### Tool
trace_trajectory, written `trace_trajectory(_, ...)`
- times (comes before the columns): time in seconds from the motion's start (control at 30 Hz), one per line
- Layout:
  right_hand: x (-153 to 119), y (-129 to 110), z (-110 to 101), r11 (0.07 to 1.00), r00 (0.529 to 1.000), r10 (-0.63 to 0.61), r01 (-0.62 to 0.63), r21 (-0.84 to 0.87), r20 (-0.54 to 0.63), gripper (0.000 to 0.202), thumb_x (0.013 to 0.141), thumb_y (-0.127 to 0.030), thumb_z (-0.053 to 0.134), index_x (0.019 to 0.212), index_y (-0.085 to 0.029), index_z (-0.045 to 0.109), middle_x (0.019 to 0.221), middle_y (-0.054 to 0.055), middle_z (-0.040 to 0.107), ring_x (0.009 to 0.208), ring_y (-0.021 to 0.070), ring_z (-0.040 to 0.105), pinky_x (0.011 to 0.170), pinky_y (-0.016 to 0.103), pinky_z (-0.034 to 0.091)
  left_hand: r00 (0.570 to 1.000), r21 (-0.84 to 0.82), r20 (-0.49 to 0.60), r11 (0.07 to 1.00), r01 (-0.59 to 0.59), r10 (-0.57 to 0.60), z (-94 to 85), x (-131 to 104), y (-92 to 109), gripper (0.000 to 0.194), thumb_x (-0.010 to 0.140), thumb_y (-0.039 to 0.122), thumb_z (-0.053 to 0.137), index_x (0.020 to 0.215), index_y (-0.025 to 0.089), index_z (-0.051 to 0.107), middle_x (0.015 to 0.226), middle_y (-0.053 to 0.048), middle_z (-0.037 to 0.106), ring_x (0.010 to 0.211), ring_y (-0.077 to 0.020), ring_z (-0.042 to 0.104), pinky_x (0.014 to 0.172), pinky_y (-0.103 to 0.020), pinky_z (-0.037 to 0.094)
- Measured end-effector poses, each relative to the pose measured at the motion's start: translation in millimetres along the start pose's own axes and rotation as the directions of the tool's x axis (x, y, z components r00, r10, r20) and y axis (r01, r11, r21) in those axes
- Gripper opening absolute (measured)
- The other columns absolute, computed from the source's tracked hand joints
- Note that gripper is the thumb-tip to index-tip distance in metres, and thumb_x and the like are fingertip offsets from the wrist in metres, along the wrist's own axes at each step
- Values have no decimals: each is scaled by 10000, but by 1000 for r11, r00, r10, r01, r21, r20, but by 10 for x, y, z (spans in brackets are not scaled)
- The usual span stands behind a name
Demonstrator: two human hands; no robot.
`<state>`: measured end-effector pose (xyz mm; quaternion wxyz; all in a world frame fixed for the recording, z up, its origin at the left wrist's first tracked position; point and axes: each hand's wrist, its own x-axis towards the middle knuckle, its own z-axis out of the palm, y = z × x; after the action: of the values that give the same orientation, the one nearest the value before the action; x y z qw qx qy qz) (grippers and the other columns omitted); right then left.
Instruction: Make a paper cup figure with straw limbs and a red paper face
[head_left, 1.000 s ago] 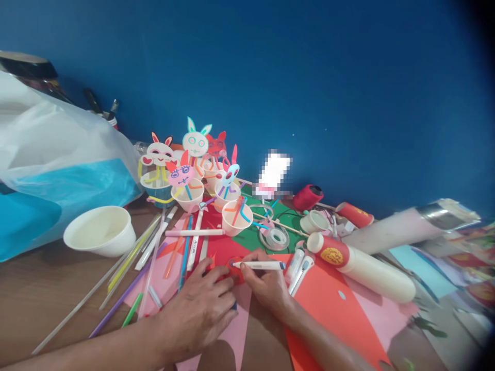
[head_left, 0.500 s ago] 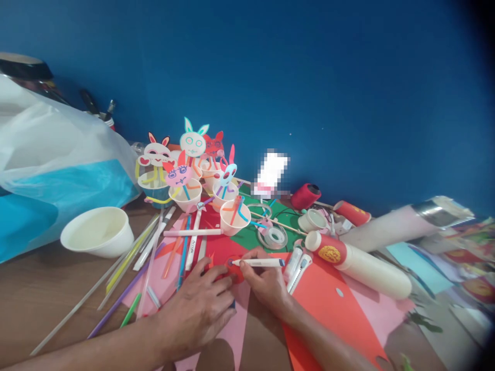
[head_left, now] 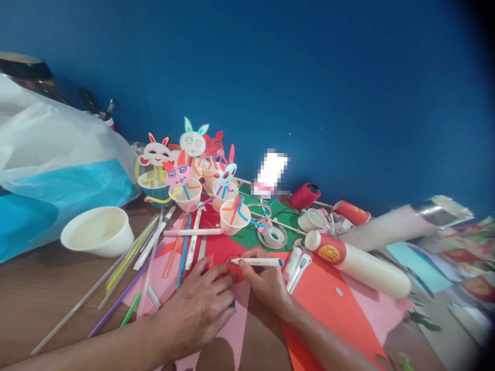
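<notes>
Red paper cut-out (head_left: 239, 273), rounded where visible, is lying near centre, partly under the left hand (head_left: 209, 296), whose fingers are resting spread, while the right hand (head_left: 266, 282) is pinching a white marker (head_left: 260, 262), its tip hardly shifting this past second, so marking is apparently continuing there.

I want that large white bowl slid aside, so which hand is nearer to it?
Left. The left hand is right of the large white bowl and closer to the wearer; the right hand, holding a white marker, is farther right, beyond the left hand.
</notes>
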<state>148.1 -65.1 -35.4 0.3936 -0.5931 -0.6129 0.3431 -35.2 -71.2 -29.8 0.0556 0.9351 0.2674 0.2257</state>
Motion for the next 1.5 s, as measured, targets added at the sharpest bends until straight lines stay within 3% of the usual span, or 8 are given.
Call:
trace_trajectory(0.4, -1, -5, -4, 1000, 1000, -15, 16, -6, 27, 117, 825, -264, 544, 734, -191, 557, 596, -32, 552, 534, 111, 507, 494, 208, 397, 1000, -16, 10, 1000, 11, -11, -5, 4, 3, 141, 863, 300, 544, 766, 226, 615, 1036, -12, 659, 1044, -232, 494, 984, -456, 165)
trace_trajectory(0.9, 4, 15, 15, 998, 999, 19, -18, 54, -31, 120, 823, -271, 545, 736, -189, 537, 586, -37, 522, 520, 101, 460, 481, 196, 370, 1000, -23, -1, 1000, 12, -12, -3, 1, 7, 126, 868, 292, 542, 785, 222, 604, 1040, 1, 663, 1039, -231, 501, 982, -451, 163)
trace_trajectory(1.07, -14, -16, -34, 989, 993, 42, -25, 148, -114, 105, 801, -258, 558, 727, -189, 531, 571, -36, 512, 516, 105, 473, 481, 201, 383, 1000, -18, 11, 1000, 12, -12, 7, -7, 1, 119, 873, 302, 540, 822, 228, 619, 1049, 6, 660, 1044, -225, 501, 995, -448, 169)
trace_trajectory(1.3, -42, 26, -85, 936, 978, -47, 114, 333, -202, 80, 865, -283, 520, 877, -205, 508, 655, -16, 591, 611, 129, 582, 584, 231, 472, 1000, 55, 12, 998, -23, 23, 14, -18, 4, 132, 864, 296, 547, 853, 216, 652, 1036, -37, 657, 1057, -230, 502, 1029, -459, 192)
trace_trajectory(1.4, -47, 32, -95, 959, 977, -95, 141, 247, -189, 76, 891, -281, 484, 914, -210, 496, 711, 4, 622, 670, 143, 619, 626, 244, 490, 1000, 72, 15, 997, -14, 13, -7, -16, 14, 137, 868, 289, 541, 846, 216, 655, 1020, -33, 660, 1048, -228, 511, 1037, -467, 187)
trace_trajectory(1.5, -90, 49, -126, 980, 973, -200, 197, -39, -117, 51, 873, -253, 506, 900, -210, 515, 704, 4, 623, 630, 141, 618, 582, 227, 471, 1000, 77, 18, 997, 0, -2, -23, -19, 22, 143, 867, 275, 540, 810, 213, 654, 1012, -35, 663, 1045, -233, 517, 1037, -477, 190)
